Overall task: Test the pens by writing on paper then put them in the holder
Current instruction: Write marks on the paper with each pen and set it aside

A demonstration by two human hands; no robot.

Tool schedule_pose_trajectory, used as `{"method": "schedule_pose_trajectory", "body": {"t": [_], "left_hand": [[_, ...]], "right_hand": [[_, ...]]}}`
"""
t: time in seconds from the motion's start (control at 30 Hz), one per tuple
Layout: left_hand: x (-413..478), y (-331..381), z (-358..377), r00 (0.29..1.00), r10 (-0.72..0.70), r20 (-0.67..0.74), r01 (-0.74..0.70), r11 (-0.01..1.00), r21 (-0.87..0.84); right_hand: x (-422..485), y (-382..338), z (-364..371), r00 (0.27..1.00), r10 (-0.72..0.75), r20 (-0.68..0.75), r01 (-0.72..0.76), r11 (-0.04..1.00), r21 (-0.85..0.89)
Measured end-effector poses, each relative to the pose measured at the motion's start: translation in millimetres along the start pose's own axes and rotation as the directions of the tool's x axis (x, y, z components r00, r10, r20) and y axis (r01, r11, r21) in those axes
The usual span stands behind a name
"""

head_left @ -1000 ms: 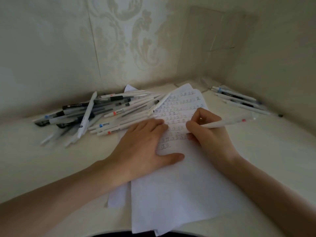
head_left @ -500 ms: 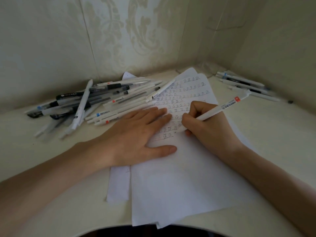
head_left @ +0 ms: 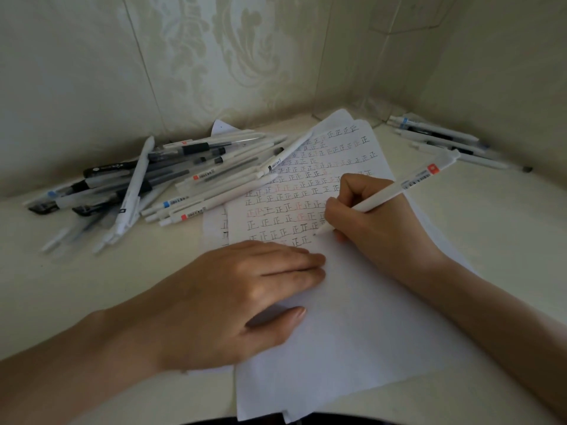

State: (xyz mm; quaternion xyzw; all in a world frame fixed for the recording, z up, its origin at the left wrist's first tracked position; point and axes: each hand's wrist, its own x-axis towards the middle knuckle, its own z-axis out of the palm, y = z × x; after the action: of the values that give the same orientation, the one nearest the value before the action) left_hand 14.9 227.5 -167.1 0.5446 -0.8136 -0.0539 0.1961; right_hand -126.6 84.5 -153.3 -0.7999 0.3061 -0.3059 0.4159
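The white pen (head_left: 389,191) is slanting over the paper (head_left: 352,317), its tip at the sheet beside the last written row, with the right hand (head_left: 368,222) pinching its lower barrel. The left hand (head_left: 245,296) is pressing flat on the paper, fingers straight, hiding some characters. Labels in the pen pile (head_left: 184,179) are blurring beyond reading.

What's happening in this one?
A person is testing pens on paper. The right hand holds a white pen, tip down at the end of the rows of written marks. The left hand lies flat on the sheet. A pile of pens lies to the left, and a few more lie far right. No holder is in view.
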Motion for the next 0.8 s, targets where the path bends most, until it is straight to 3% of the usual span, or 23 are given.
{"method": "schedule_pose_trajectory", "body": {"t": [0.8], "left_hand": [[1.2, -0.9, -0.7, 1.0, -0.003, 0.013, 0.003, 1.0, 0.017]], "right_hand": [[-1.9, -1.9, -1.2, 1.0, 0.024, 0.016, -0.024, 1.0, 0.009]]}}
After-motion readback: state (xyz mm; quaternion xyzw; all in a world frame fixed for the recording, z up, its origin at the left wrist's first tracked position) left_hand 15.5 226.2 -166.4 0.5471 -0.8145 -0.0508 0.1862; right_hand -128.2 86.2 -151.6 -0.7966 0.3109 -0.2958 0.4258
